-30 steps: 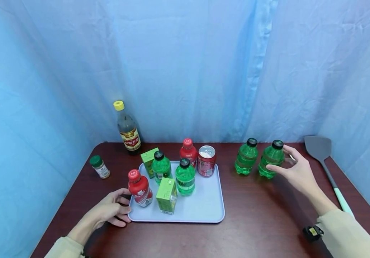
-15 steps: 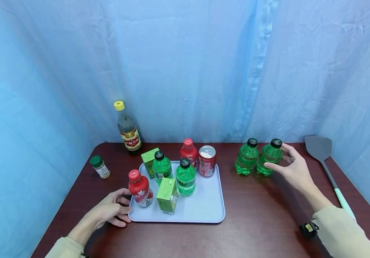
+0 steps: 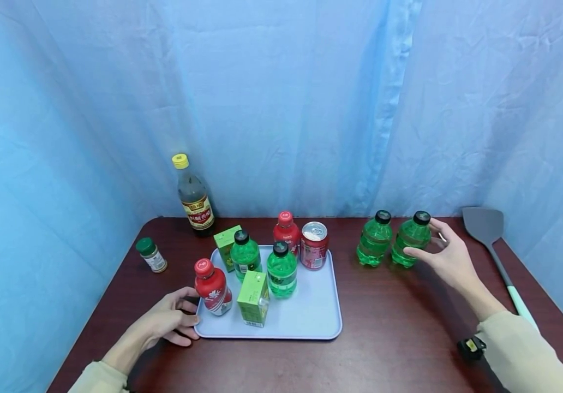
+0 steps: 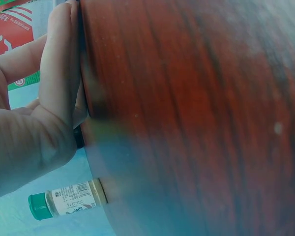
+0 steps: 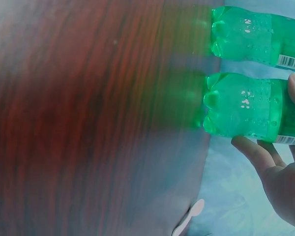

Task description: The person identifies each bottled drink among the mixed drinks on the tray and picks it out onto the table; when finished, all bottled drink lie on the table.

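My right hand holds a green soda bottle with a black cap, thumb on the near side and fingers on the far right side. A matching green bottle stands upright close to its left. In the right wrist view, fingertips touch the side of the held bottle. My left hand rests its relaxed fingers against the left rim of a pale lilac tray. Nearest that hand stands a red bottle. Also on the tray are two green bottles and a green drink carton.
Toward the tray's back are another green carton, a red bottle and a red can. Left of it stand a yellow-capped sauce bottle and a spice jar. A grey spatula lies far right. Blue curtains surround the table.
My right hand has shifted slightly left with the green bottle, closer to the neighbouring one. The left hand and the tray have stayed in place.
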`<state>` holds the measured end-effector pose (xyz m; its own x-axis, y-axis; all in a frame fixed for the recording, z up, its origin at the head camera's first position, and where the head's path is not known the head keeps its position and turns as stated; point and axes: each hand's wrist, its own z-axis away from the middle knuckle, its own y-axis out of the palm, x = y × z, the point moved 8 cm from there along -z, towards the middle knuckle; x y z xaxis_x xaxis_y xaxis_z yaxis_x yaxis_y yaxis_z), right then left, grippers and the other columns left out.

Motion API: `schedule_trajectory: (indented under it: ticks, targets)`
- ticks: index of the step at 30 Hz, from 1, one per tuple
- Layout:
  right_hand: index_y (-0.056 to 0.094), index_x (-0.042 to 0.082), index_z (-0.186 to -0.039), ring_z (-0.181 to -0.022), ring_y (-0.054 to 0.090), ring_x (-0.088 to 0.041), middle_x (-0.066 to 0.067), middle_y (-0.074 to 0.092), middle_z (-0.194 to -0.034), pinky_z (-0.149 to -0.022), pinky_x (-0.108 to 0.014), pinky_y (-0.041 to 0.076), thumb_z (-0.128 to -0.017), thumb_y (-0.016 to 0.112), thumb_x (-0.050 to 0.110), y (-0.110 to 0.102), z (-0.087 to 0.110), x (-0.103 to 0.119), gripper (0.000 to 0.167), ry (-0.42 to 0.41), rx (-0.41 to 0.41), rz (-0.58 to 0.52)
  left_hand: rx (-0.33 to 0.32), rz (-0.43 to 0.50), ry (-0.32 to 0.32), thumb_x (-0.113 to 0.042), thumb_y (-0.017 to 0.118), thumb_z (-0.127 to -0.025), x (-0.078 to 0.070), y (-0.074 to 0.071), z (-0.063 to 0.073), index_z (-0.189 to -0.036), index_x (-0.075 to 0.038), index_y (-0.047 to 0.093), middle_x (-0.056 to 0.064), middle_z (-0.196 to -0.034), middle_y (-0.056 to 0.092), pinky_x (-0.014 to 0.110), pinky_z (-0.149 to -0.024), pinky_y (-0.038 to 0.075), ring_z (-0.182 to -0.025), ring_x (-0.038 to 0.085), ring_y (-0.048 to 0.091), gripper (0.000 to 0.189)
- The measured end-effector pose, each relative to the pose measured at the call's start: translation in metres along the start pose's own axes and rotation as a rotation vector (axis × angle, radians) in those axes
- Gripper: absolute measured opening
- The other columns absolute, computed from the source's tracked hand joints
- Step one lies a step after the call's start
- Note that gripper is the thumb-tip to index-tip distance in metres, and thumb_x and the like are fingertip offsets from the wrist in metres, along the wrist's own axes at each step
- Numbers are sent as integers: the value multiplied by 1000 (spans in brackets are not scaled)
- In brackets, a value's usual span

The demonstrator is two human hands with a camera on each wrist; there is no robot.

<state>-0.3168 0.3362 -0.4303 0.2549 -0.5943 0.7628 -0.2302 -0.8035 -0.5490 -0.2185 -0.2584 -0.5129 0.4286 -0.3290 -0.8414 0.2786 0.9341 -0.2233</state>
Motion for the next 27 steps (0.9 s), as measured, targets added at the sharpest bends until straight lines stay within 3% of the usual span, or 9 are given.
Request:
schedule_trajectory:
  ticks: [11,18,20,22,25,27]
  targets:
    - [39,19,-155,-110,54,12,-4,49,-137,-74,-12,54,-85,84,21,-1,-1,-7,83,-22,51,-20,-8,-6,-3,-2,70,-90,-1,0,0,-145,-2,38,21,-115,57,46,-61,62,-72,33,71,63]
    - [36,21,-156,-126,60,-27,-8,49,-138,-76,-8,51,-86,84,26,0,-5,-5,86,-20,64,32,-19,-12,-3,-3,71,-89,-2,-3,0,-144,-2,39,20,-114,57,46,-62,62,-72,33,71,63]
    - [35,19,-156,-126,60,-27,-10,50,-138,-76,-9,52,-85,84,25,1,-5,-4,86,-24,70,25,-15,-12,-2,-3,71,-89,-1,-4,0,-144,-2,38,20,-115,57,46,-62,62,-72,33,71,64]
    - [34,16,-156,-127,57,-39,-12,50,-138,-76,-10,52,-85,84,24,1,-4,-3,87,-24,79,20,-8,-10,-1,-3,71,-89,0,-3,1,-145,-2,38,21,-115,57,46,-62,62,-72,33,71,64]
    - [34,13,-156,-123,58,-45,-15,50,-139,-73,-10,52,-85,84,27,-1,-2,-3,88,-15,71,63,1,-6,3,-3,71,-90,0,-1,1,-145,-2,38,21,-115,57,46,-62,62,-72,33,71,64]
    - [33,11,-156,-120,58,-47,-19,51,-140,-75,-22,58,-86,84,29,-2,-3,-2,88,-23,68,103,-3,-7,1,-3,71,-90,-1,-1,0,-145,-2,38,21,-115,57,46,-62,62,-72,33,71,65]
